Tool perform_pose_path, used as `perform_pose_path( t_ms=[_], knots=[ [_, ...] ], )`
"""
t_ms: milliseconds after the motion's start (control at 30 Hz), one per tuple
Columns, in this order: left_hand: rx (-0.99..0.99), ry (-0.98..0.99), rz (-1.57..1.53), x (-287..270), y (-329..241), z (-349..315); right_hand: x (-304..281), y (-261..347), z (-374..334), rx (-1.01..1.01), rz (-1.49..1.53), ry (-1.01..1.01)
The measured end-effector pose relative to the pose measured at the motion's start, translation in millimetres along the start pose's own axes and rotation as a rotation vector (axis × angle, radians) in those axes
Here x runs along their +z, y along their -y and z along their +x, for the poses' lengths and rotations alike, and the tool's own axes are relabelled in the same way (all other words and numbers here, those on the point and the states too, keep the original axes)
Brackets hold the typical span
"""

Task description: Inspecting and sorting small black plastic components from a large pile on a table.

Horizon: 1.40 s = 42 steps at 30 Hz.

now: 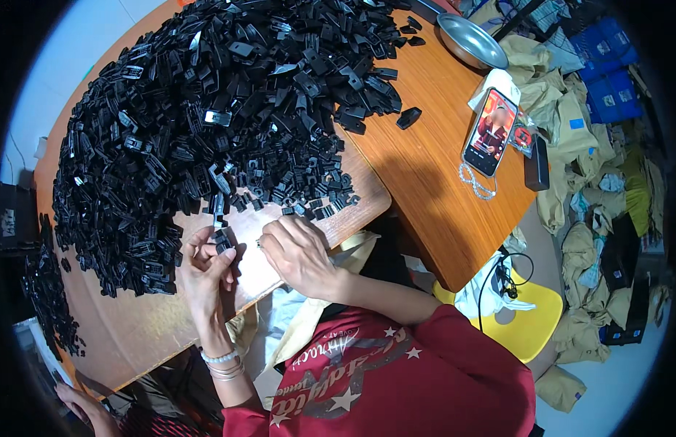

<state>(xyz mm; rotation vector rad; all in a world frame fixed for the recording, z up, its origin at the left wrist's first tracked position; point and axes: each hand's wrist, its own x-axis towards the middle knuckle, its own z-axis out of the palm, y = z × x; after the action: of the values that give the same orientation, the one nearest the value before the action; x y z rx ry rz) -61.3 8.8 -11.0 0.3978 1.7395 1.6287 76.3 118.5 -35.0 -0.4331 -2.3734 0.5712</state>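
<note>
My left hand [205, 271] pinches a small black plastic part [223, 241] between thumb and fingers, just above the front of the worktable. To its right is my right hand [295, 255], palm down with the fingers curled together over the tabletop. What those fingers hold, if anything, is hidden. A large heap of black plastic parts [207, 124] lies right behind both hands. Smaller black clip-like pieces [319, 186] are spread along the heap's near right edge, close to my right hand.
An orange-brown wooden table [425, 211] adjoins at right, bearing a lit phone [491, 132], a beaded strap [475, 182], a black box [536, 164] and a metal bowl [472, 40]. A yellow stool [531, 328] stands below. Brown bags [578, 255] line the right. Another person's hand [83, 406] is at lower left.
</note>
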Motion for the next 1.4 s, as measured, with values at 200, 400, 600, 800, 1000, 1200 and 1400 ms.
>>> perform_pose_path(
  t_ms=[200,400,600,800,1000,1200,1400],
  knots=[
    [-0.022,0.043,0.038,9.5,0.7,-24.8,-3.8,0.9,-1.0,0.112,0.361,-0.073],
    [-0.142,0.162,-0.033,29.2,-10.3,-45.4,-24.9,4.3,-1.6,0.269,0.677,-0.061],
    [-0.137,0.225,-0.03,33.1,-8.4,-49.8,-40.0,0.2,-1.4,0.124,0.644,0.017],
    [-0.077,0.257,0.111,30.0,-11.5,-53.4,-35.4,2.6,3.2,0.025,0.583,0.086],
    [-0.072,0.269,0.164,29.1,-12.5,-53.3,-31.9,1.9,1.2,-0.023,0.488,0.098],
    [-0.052,0.249,-0.064,42.5,-12.1,-51.0,-39.0,-1.4,4.2,0.016,0.539,0.064],
    [-0.126,0.232,-0.234,52.4,-1.9,-46.7,-45.9,-15.0,-7.2,-0.069,0.47,-0.038]
  ],
)
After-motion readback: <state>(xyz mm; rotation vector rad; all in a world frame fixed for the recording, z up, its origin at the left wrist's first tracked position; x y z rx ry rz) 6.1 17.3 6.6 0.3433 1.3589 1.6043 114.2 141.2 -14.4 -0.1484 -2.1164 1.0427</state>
